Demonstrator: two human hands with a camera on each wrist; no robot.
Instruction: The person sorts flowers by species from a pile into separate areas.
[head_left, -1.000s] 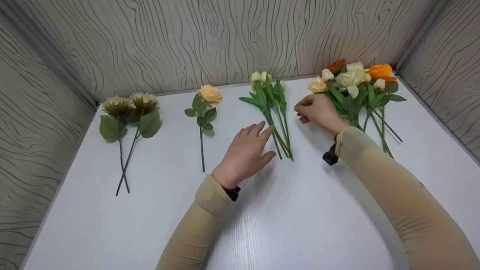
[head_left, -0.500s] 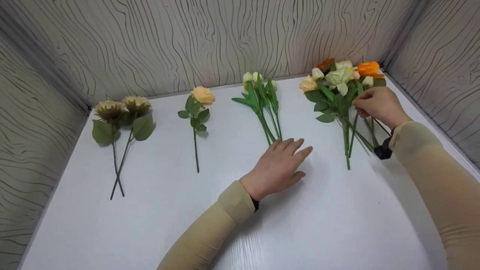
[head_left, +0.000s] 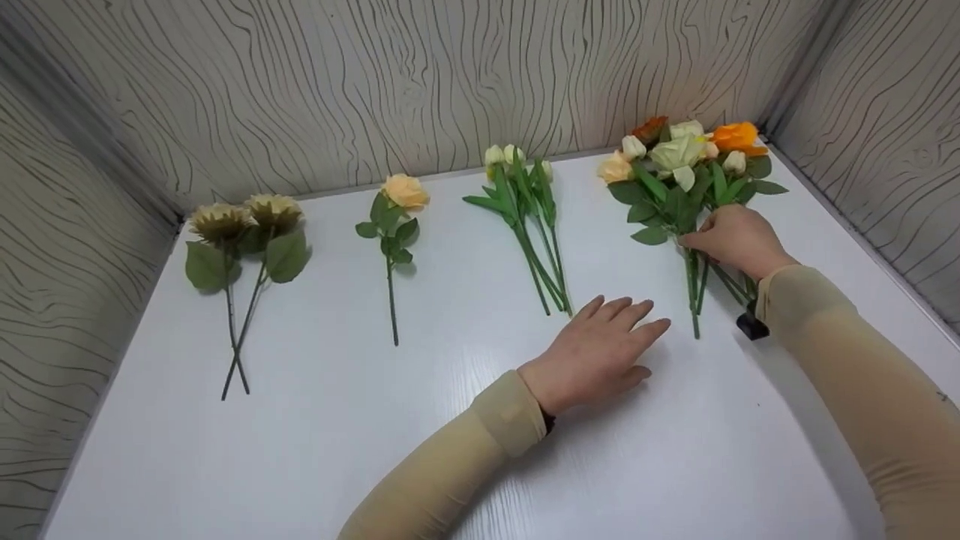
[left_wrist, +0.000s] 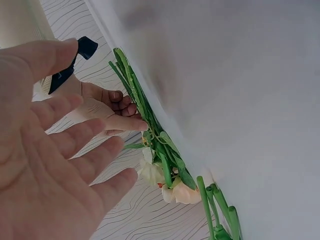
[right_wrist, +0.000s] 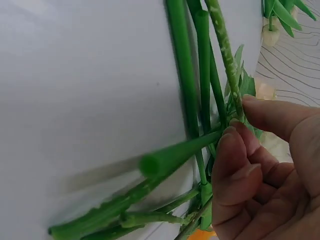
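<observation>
The bunch (head_left: 679, 206) lies at the far right of the surface (head_left: 300, 450), its blooms toward the back wall (head_left: 375, 90) and its stems fanning out toward the person. The right hand (head_left: 739, 236) is at it, just below the blooms, where the leaves thin out. The work there looks to me like getting hold of a stem, and it calls for care more than strength. The stems cross right at the fingertips, so a quick tug could drag a neighbour along or hook a leaf. I'd take it on bare stem, ease it up a little first, then slide it along its own line with the head kept low. A hard squeeze would gain little.

As for the fingers, on the right hand the thumb (right_wrist: 280, 117) and forefinger come nearly together at the tips, with a mottled stem (right_wrist: 224, 47) running in between; it looks like a light pinch, though I can't tell how firm. The other fingers curl in toward the palm. The left hand (head_left: 600, 356) has its fingers (left_wrist: 117, 187) spread well apart and holds nothing. It is near the stem ends of the tulips (head_left: 504, 199), nicely placed, I'd say, to steady the neighbouring stems if they catch. Farther left, the rose (head_left: 406, 191) and two cream flowers (head_left: 219, 223) lie well apart from both hands.
</observation>
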